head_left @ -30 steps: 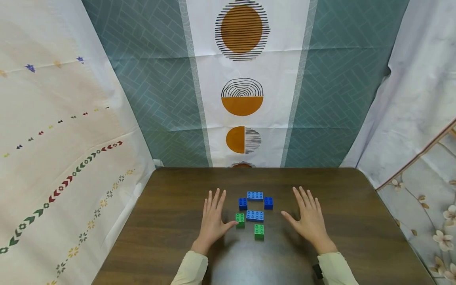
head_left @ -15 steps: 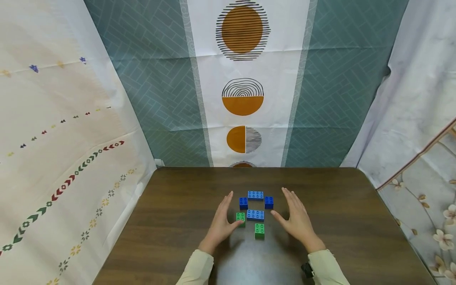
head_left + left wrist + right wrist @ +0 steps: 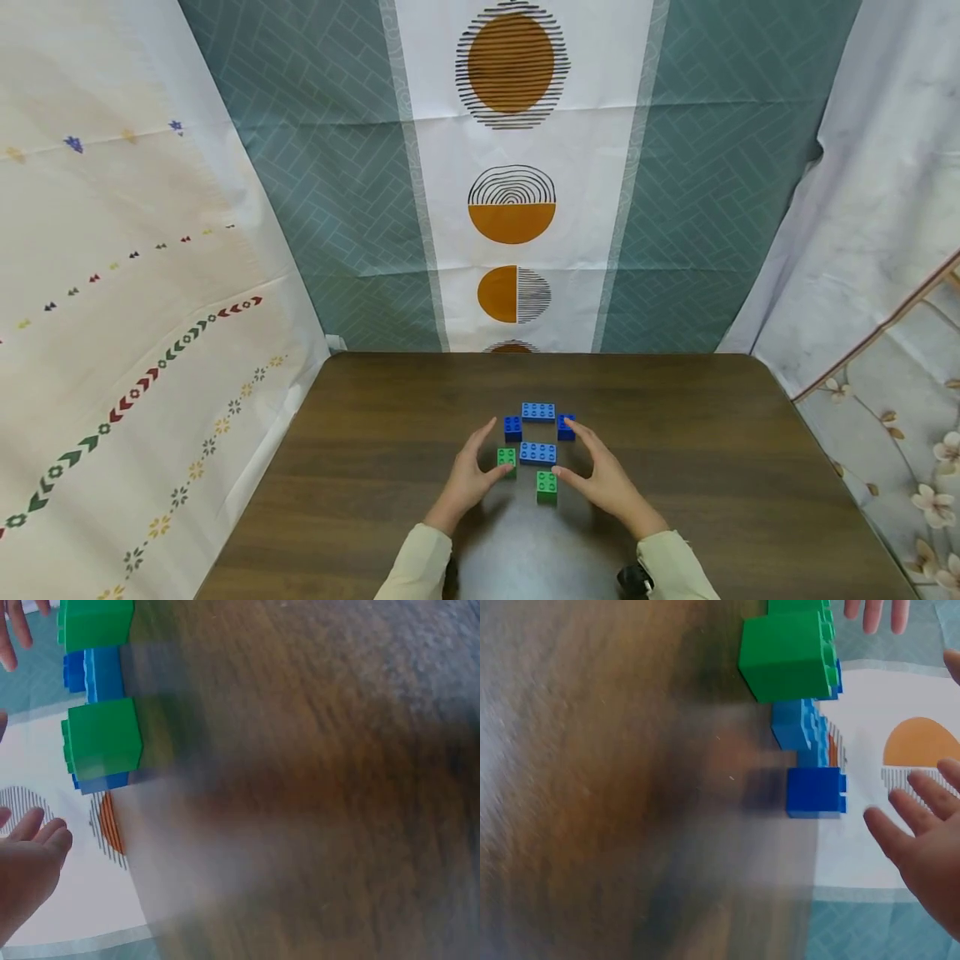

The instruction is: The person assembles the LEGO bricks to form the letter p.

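My left hand [image 3: 467, 482] is held left of a small group of toy building bricks, fingers extended and thumb apart. Its thumb overlaps the edge of the left green brick [image 3: 506, 457] in the head view; contact cannot be told. On the right, my right hand [image 3: 606, 483] is spread in the same way, its thumb near the front green brick [image 3: 546, 487]. Its fingertips partly cover the right dark blue brick [image 3: 564, 432]. Two longer light blue bricks, a rear one [image 3: 537, 412] and a nearer one [image 3: 537, 452], lie between the hands, with another dark blue brick [image 3: 512, 428] at left.
The bricks stand on a dark brown wooden table [image 3: 360, 467]. Behind it hangs a teal and white cloth [image 3: 525, 142] with orange circles. Pale patterned cloths hang at left [image 3: 150, 333] and right [image 3: 862, 250]. A black band [image 3: 636, 579] is at the right wrist.
Both hands have come inward toward the bricks, the right one farther, now partly over the right dark blue brick. Their fingers are less spread. The bricks have stayed in place.
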The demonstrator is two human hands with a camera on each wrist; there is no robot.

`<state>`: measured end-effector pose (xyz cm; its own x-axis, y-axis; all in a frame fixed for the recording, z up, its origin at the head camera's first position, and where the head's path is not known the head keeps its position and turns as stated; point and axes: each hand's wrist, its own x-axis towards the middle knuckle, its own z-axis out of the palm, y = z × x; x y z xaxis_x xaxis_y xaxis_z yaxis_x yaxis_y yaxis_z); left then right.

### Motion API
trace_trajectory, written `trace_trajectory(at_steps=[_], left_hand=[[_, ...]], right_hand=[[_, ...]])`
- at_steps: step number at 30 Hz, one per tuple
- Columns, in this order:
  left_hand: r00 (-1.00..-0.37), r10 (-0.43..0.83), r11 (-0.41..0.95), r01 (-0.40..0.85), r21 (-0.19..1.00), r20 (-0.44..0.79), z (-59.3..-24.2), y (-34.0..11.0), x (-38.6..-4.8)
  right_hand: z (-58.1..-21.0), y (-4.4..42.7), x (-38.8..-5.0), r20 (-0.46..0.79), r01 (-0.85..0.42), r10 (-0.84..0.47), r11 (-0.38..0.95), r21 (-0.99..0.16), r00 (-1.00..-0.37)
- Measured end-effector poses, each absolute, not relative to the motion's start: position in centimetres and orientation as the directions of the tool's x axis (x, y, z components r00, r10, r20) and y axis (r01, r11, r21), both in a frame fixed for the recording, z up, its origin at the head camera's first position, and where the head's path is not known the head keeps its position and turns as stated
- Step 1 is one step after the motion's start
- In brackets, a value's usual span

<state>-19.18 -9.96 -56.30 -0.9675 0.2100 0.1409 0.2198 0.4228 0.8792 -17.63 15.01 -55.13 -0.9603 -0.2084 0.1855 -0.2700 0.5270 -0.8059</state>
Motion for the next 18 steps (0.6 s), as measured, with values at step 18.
trace_trajectory(at_steps=[18], left_hand=[[-0.975,0.219,0.254,0.101,0.962,0.044,-58.2,-9.7,-20.0]], right_hand=[[-57.4,15.3,-17.7,0.077,-0.204,-0.449,0.243,-0.948,-0.89]])
